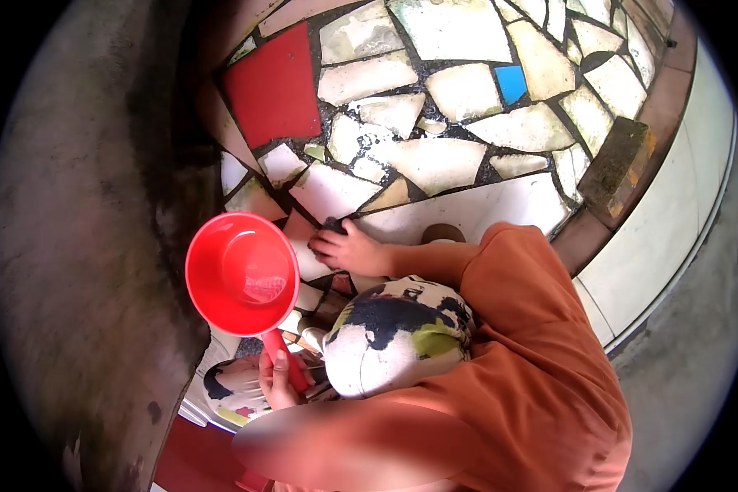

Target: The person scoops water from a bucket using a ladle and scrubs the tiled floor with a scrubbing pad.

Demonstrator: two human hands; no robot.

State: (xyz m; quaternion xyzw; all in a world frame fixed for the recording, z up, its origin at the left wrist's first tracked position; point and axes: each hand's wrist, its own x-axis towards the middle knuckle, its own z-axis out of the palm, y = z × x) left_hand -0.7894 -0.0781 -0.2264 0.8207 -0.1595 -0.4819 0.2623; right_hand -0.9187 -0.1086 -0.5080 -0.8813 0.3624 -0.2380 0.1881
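Just left of the frame's centre, the fingers of the right hand (pixel 354 250) are bent over a small dark object (pixel 333 224), gripping it low over the tiles, apparently in contact. It is mostly covered; whether it is a brush, pad or stone cannot be determined. Lower and further left, the fingers of the left hand (pixel 279 385) are closed round the handle of a red dipper (pixel 242 271). Its bowl is at centre left of the frame, mouth towards the camera. A pale patch shows inside; water or reflection, not confirmed.

Around the right hand and across the upper frame lies the broken-tile floor (pixel 439 168), with dark joints, stained pieces and 2 conspicuous colours: 1 red tile (pixel 272 86) at upper left and 1 blue tile (pixel 511 84) right of upper centre. At upper right, 1 block (pixel 617 168) sits at the paving's edge. Patterned trousers (pixel 398 336) occupy the lower middle.

Step in hand, as judged: rubbing the floor with the dark object, dipper held ready. The next move would call for firm pressure from the right fingers along tile and joint, with the dipper kept level in case it contains water.
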